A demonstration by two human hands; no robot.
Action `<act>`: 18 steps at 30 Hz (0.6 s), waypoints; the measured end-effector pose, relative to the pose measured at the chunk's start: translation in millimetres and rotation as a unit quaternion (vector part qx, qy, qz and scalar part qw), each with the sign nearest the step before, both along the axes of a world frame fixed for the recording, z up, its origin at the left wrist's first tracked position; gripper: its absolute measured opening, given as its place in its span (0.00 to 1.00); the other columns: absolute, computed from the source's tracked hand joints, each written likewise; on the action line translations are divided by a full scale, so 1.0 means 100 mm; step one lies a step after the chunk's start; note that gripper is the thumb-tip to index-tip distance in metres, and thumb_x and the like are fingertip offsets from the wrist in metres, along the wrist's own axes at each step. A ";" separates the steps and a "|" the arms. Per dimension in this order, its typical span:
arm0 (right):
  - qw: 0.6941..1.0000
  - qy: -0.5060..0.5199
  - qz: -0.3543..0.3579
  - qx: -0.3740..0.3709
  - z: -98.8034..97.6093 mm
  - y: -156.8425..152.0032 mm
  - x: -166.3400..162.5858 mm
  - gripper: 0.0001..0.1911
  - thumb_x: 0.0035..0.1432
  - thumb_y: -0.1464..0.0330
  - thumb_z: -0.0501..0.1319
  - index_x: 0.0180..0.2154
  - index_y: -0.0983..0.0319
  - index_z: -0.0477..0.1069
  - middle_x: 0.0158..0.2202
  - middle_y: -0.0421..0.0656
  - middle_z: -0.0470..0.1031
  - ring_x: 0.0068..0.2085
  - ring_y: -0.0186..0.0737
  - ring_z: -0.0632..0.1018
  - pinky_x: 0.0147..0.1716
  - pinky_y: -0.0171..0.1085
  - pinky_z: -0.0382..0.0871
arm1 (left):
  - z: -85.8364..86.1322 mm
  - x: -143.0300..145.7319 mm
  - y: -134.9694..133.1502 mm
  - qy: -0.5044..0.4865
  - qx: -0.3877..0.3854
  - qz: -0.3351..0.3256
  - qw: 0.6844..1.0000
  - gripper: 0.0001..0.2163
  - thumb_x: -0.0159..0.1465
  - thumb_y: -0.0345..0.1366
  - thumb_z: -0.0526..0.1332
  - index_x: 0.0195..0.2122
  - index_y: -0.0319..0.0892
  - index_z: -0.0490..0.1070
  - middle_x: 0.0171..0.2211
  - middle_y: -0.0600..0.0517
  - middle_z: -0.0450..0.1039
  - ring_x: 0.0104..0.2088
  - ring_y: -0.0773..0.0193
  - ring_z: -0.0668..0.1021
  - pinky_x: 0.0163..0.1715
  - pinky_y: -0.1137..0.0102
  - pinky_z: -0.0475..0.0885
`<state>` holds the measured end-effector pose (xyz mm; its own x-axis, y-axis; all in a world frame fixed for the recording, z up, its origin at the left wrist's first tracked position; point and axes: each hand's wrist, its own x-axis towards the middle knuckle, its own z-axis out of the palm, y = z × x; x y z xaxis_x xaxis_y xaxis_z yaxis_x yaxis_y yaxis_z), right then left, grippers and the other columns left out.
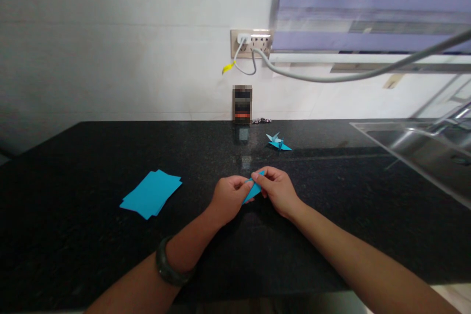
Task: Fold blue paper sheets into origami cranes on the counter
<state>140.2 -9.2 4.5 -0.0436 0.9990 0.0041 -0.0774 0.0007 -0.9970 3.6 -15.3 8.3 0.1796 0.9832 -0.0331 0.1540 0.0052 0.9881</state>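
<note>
Both hands meet over the middle of a black stone counter (91,167), pinching one narrow folded piece of blue paper (253,190) between them. My left hand (230,197) grips its lower left part with thumb and fingers. My right hand (277,189) holds the upper right end. The paper is tilted, its tip pointing up to the right, and most of it is hidden by the fingers. A dark band sits on my left wrist.
A stack of flat blue paper sheets (151,193) lies to the left. A finished blue paper crane (278,142) stands further back. A small dark box (242,104) stands against the wall under a socket (251,42) with cables. A steel sink (423,149) is at right.
</note>
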 end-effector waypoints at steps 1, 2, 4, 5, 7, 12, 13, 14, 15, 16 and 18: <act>1.000 0.007 -0.003 -0.002 -0.01 0.01 0.00 0.13 0.44 0.60 0.64 0.21 0.64 0.68 0.14 0.34 0.63 0.15 0.26 0.61 0.14 0.28 0.52 | 0.00 0.00 0.00 0.003 0.002 -0.002 1.000 0.08 0.54 0.37 0.60 0.23 0.38 0.74 0.18 0.53 0.72 0.19 0.67 0.72 0.20 0.75 0.64; 1.000 0.016 -0.006 -0.007 -0.02 0.02 0.01 0.14 0.45 0.60 0.63 0.20 0.64 0.68 0.13 0.34 0.62 0.15 0.26 0.60 0.14 0.28 0.52 | 0.00 0.00 0.00 0.005 0.003 -0.004 1.000 0.08 0.54 0.37 0.60 0.23 0.39 0.74 0.18 0.53 0.72 0.19 0.67 0.72 0.20 0.75 0.64; 0.999 0.039 -0.009 -0.026 -0.05 0.05 0.01 0.15 0.47 0.58 0.61 0.20 0.64 0.68 0.13 0.35 0.61 0.15 0.27 0.60 0.13 0.28 0.52 | -0.01 0.00 -0.01 0.004 0.004 -0.010 1.000 0.08 0.54 0.37 0.60 0.23 0.39 0.74 0.18 0.53 0.72 0.19 0.68 0.71 0.20 0.75 0.64; 0.998 0.050 -0.011 -0.037 -0.05 0.06 0.02 0.17 0.47 0.57 0.60 0.21 0.64 0.69 0.13 0.36 0.62 0.15 0.27 0.61 0.12 0.28 0.52 | -0.01 0.00 -0.01 0.003 0.004 -0.011 1.000 0.08 0.54 0.37 0.60 0.23 0.39 0.74 0.18 0.53 0.72 0.19 0.68 0.71 0.20 0.75 0.64; 0.996 0.066 -0.011 -0.052 -0.06 0.07 0.02 0.21 0.49 0.52 0.56 0.22 0.65 0.69 0.13 0.37 0.62 0.15 0.29 0.62 0.11 0.29 0.52 | -0.01 0.00 -0.01 0.000 0.003 -0.007 1.000 0.08 0.54 0.37 0.60 0.23 0.39 0.74 0.17 0.53 0.72 0.19 0.68 0.71 0.20 0.75 0.64; 0.999 0.004 0.043 -0.020 -0.04 0.03 0.01 0.18 0.44 0.54 0.63 0.24 0.64 0.70 0.16 0.36 0.66 0.16 0.27 0.62 0.13 0.28 0.53 | 0.03 0.01 -0.01 -0.029 -0.020 0.018 0.999 0.08 0.54 0.37 0.60 0.23 0.38 0.73 0.17 0.53 0.71 0.18 0.68 0.71 0.20 0.75 0.64; 0.999 -0.011 0.042 -0.011 -0.04 0.02 0.02 0.16 0.42 0.56 0.65 0.23 0.64 0.69 0.17 0.36 0.67 0.16 0.27 0.62 0.14 0.28 0.53 | 0.04 0.01 -0.01 -0.037 -0.035 0.017 0.999 0.08 0.55 0.37 0.60 0.23 0.38 0.73 0.17 0.53 0.72 0.18 0.68 0.72 0.20 0.75 0.65; 0.999 -0.019 0.034 -0.003 -0.03 0.01 0.02 0.16 0.42 0.58 0.66 0.22 0.64 0.69 0.16 0.36 0.67 0.17 0.27 0.61 0.15 0.29 0.53 | 0.05 0.02 -0.01 -0.042 -0.056 0.014 0.997 0.08 0.55 0.36 0.60 0.23 0.38 0.72 0.17 0.53 0.72 0.18 0.68 0.72 0.19 0.75 0.65; 1.000 -0.020 0.020 0.003 -0.02 0.01 0.02 0.15 0.42 0.58 0.65 0.21 0.64 0.69 0.16 0.36 0.66 0.17 0.27 0.61 0.15 0.29 0.53 | 0.05 0.03 -0.01 -0.045 -0.080 0.012 0.996 0.08 0.55 0.35 0.60 0.23 0.37 0.71 0.18 0.52 0.72 0.18 0.68 0.73 0.18 0.75 0.65; 1.000 -0.018 0.005 0.009 -0.02 0.01 0.03 0.15 0.43 0.58 0.65 0.20 0.64 0.68 0.15 0.36 0.65 0.17 0.27 0.60 0.16 0.30 0.52 | 0.06 0.04 -0.01 -0.047 -0.106 0.009 0.993 0.08 0.56 0.34 0.59 0.22 0.37 0.70 0.18 0.52 0.72 0.18 0.68 0.73 0.18 0.75 0.65; 0.999 -0.012 -0.024 0.024 -0.01 0.01 0.04 0.15 0.44 0.59 0.65 0.18 0.63 0.67 0.14 0.35 0.63 0.17 0.27 0.60 0.16 0.30 0.52 | 0.06 0.06 -0.01 -0.047 -0.139 0.007 0.989 0.08 0.56 0.33 0.59 0.22 0.37 0.69 0.18 0.51 0.72 0.17 0.69 0.73 0.16 0.76 0.65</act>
<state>144.1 -8.2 3.0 0.0032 0.9987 0.0508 -0.0526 0.0509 -0.9973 9.3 -16.4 14.6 0.1815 0.9410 -0.2855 0.0592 0.2794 0.9584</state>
